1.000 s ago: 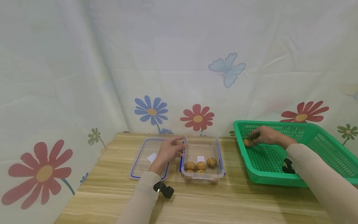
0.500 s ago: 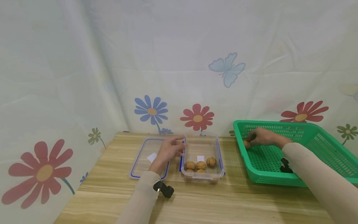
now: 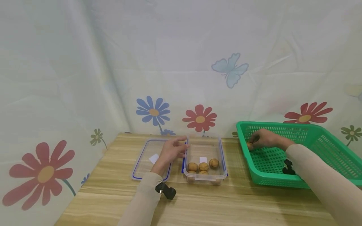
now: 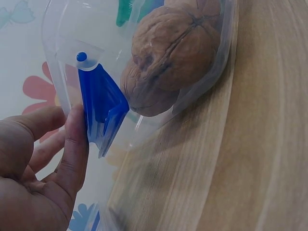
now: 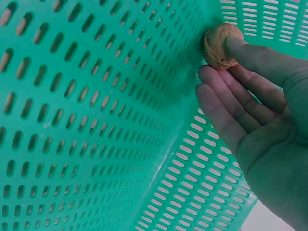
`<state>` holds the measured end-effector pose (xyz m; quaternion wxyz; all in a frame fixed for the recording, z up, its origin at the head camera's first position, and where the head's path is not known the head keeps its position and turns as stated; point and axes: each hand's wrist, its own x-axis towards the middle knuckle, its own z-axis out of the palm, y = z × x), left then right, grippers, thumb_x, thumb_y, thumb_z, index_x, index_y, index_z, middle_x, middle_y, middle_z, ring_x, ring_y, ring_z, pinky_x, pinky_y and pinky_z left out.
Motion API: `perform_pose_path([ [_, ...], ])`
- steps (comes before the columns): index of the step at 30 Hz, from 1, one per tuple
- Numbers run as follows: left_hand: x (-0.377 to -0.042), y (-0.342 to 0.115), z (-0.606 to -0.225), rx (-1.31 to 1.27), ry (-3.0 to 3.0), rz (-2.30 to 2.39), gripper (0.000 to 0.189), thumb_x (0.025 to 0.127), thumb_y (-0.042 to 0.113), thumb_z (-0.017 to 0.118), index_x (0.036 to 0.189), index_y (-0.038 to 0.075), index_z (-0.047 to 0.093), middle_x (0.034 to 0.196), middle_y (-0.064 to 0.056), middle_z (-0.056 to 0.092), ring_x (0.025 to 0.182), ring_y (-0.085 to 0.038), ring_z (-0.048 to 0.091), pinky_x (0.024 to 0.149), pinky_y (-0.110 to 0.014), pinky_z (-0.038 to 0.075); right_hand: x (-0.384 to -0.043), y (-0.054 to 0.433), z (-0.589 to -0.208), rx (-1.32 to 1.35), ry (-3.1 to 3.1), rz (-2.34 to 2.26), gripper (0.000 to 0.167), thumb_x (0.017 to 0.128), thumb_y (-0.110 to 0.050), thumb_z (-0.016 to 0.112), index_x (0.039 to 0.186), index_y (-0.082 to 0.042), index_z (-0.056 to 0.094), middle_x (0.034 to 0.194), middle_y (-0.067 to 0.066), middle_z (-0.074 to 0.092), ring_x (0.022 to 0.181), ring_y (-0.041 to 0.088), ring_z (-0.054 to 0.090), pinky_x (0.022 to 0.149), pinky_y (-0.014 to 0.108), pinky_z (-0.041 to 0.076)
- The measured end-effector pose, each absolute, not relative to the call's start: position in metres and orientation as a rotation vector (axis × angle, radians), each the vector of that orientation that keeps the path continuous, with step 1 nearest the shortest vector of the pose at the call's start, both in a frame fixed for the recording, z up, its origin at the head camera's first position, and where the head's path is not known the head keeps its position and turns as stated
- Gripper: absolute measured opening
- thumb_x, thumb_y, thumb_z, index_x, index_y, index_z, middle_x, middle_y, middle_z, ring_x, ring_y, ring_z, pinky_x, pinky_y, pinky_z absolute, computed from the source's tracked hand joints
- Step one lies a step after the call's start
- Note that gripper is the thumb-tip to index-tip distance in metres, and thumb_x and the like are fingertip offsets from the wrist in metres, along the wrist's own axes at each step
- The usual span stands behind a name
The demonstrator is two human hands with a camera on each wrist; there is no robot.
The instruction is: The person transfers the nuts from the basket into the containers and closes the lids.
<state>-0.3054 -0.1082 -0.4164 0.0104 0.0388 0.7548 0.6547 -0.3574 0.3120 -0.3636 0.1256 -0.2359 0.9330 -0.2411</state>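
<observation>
My right hand (image 3: 265, 138) is inside the green plastic basket (image 3: 280, 180), at its left wall. Between thumb and fingers it pinches a walnut (image 5: 220, 45), tucked against the basket's corner in the right wrist view. My left hand (image 3: 172, 152) is at the left side of a clear plastic box (image 3: 205, 178), its fairly straight fingers touching the box beside a blue latch (image 4: 102, 103). Several walnuts (image 3: 214, 163) lie toward the near end of that box, around a small white paper (image 3: 203, 160). In the left wrist view, walnuts show through the clear wall.
The box's blue-edged lid (image 3: 142, 166) lies flat left of the box, partly under my left forearm, with a white paper (image 3: 153, 158) on it. Everything stands on a wood-grain table (image 3: 215, 207). A flower-printed curtain (image 3: 169, 78) hangs directly behind.
My right hand has shifted slightly left and now covers more of the walnut at the basket wall. The left hand and the box have stayed put.
</observation>
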Motion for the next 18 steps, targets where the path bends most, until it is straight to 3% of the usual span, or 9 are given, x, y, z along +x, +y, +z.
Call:
perform_pose_path([
  [13, -0.301, -0.107, -0.412, 0.134, 2.323, 2.067, 0.046, 0.101, 0.006, 0.073, 0.145, 0.000, 0.063, 0.115, -0.024, 0.072, 0.086, -0.023, 0.072, 0.072, -0.031, 0.066, -0.340, 0.318, -0.336, -0.737, 2.785, -0.787, 0.034, 0.101, -0.019, 0.076, 0.122, 0.007, 0.074, 0.116, 0.018, 0.075, 0.108, 0.038, 0.070, 0.089, 0.054, 0.062],
  [18, -0.302, -0.108, -0.414, 0.149, 2.319, 2.073, 0.045, 0.101, 0.004, 0.072, 0.146, -0.001, 0.062, 0.118, -0.028, 0.070, 0.089, -0.026, 0.073, 0.072, -0.031, 0.066, -0.333, 0.317, -0.320, -0.732, 2.839, -0.804, 0.034, 0.101, -0.019, 0.076, 0.124, 0.006, 0.074, 0.117, 0.017, 0.075, 0.111, 0.039, 0.069, 0.090, 0.054, 0.061],
])
